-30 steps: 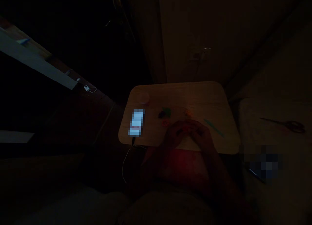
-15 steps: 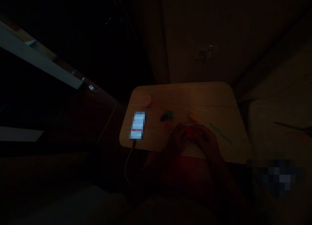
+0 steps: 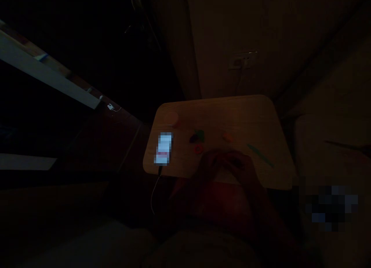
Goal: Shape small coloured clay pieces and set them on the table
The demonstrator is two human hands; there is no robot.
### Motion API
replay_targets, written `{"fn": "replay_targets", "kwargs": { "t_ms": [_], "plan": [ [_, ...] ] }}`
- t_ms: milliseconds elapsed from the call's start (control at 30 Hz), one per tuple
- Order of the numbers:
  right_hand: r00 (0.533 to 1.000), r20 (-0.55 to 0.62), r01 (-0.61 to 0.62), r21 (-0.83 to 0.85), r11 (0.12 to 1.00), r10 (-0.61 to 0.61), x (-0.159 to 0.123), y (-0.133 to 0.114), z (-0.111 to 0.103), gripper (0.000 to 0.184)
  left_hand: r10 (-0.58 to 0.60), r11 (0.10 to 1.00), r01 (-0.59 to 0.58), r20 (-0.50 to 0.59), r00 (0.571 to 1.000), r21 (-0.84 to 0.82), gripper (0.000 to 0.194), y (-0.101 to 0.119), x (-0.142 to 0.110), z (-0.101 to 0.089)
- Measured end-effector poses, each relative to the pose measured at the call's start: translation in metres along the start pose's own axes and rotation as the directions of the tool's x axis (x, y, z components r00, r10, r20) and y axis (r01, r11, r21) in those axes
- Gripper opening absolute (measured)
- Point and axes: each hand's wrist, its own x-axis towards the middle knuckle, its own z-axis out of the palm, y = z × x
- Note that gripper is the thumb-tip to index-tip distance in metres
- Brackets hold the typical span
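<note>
My left hand and my right hand meet over the front of the small wooden table. Their fingers are bent and closed around a small red lump, which shows only dimly between them; its kind cannot be made out. Just beyond the hands lies a small orange piece. Left of it are a red ring, a green piece and a dark piece. To the right of my right hand rests a thin green stick-like tool.
A lit phone with a cable lies at the table's left side. Behind it sits a round pinkish thing. A wall socket with a plug is beyond the table. The room is very dark.
The scene has grown darker and the view has shifted slightly. My hands stay together with the fingers moved a little; the red lump between them shows less than before.
</note>
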Motion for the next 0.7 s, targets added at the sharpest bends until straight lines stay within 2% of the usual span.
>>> {"fn": "replay_targets", "kwargs": {
  "t_ms": [133,233,367,500,700],
  "plan": [
    [0.999,-0.012,0.047,-0.043,0.998,-0.048,-0.0019,-0.0013,-0.0008,0.021,-0.044,0.997,0.049,0.091,0.995,-0.053,0.049,-0.0016,-0.0004,0.0023],
    [0.998,0.012,0.055,-0.079,0.995,-0.054,-0.0033,-0.0030,0.0009,0.021,-0.072,0.996,0.076,0.099,0.993,-0.046,0.048,-0.0028,0.0001,0.0020],
    [1.000,0.015,0.027,-0.128,0.991,-0.025,-0.0053,-0.0022,0.0050,0.026,-0.051,0.998,0.053,0.094,0.994,-0.014,0.048,-0.0040,0.0010,0.0009],
    [0.998,0.034,-0.055,-0.009,0.998,0.056,-0.0062,-0.0021,0.0071,0.035,-0.029,0.999,0.032,0.100,0.995,-0.025,0.054,-0.0032,0.0024,-0.0004],
    [0.994,0.016,-0.110,0.183,0.977,0.109,-0.0031,-0.0031,0.0090,0.043,0.051,0.996,-0.040,0.136,0.989,-0.084,0.062,-0.0030,0.0075,0.0013]
  ]
}}
